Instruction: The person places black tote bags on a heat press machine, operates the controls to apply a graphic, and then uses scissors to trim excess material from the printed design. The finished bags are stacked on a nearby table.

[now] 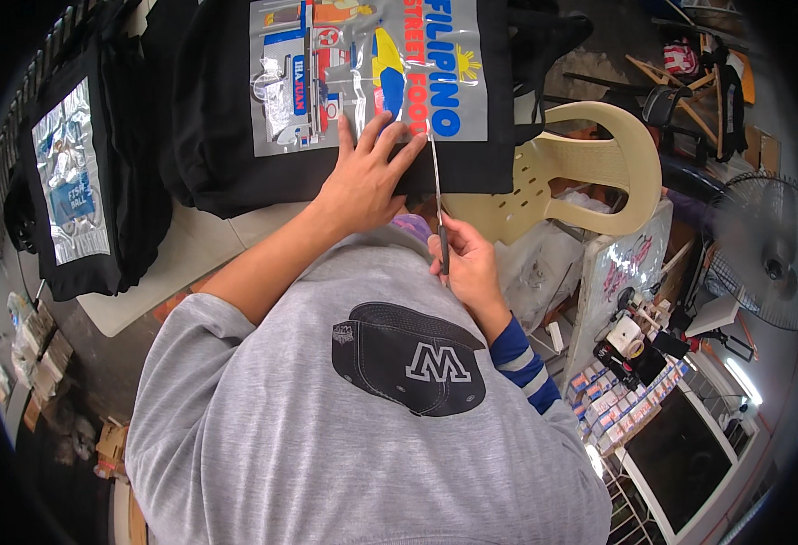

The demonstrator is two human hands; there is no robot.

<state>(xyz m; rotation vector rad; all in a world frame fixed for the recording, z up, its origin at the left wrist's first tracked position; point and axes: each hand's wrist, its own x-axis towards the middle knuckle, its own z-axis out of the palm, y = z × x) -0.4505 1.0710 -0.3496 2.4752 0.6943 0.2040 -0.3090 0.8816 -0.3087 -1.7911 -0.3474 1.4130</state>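
A black cloth bag with a glossy colourful print panel lies in front of me. The panel carries a vehicle drawing and large blue and red lettering on grey. My left hand rests on its lower edge, fingers spread over the print and the black cloth. My right hand grips the black handle of a long, thin-bladed cutting tool. Its narrow metal blade points away from me, the tip over the panel's lower edge near the lettering. Whether it is a knife or scissors seen edge-on, I cannot tell.
Left of me, another black bag with a shiny silver print lies on a pale tabletop. A cream plastic chair stands to the right. Beyond it are a standing fan and a cluttered shelf of small boxes.
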